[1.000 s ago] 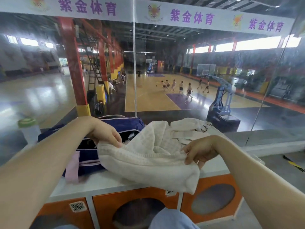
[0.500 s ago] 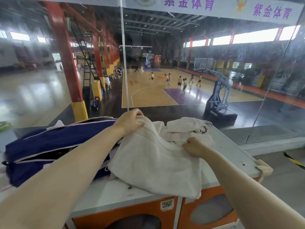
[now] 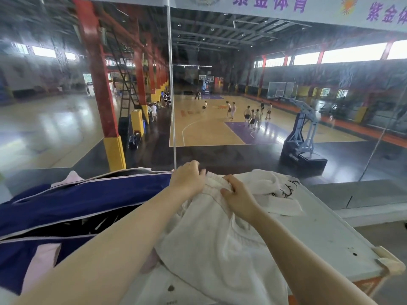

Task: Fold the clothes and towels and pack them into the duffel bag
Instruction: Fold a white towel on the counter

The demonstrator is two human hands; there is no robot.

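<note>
A cream towel point(image 3: 220, 245) lies spread on the white countertop point(image 3: 326, 234), its near edge hanging over the front. My left hand point(image 3: 188, 180) grips the towel's far edge next to the bag's end. My right hand point(image 3: 236, 194) holds the same bunched far edge just to the right. A navy duffel bag point(image 3: 83, 201) with pale pink trim lies on the left, its zip open and dark inside. A white garment with black markings point(image 3: 279, 190) lies crumpled behind the towel at the right.
A glass wall rises right behind the counter, with a basketball hall beyond it. The counter's right corner carries a beige guard point(image 3: 388, 260). Orange locker fronts point(image 3: 365, 285) sit under the counter. Bare countertop lies to the right of the towel.
The towel went from lifted in front of me to laid on the counter. Both hands moved forward and closer together at its far edge. The view shifted left, showing more of the bag.
</note>
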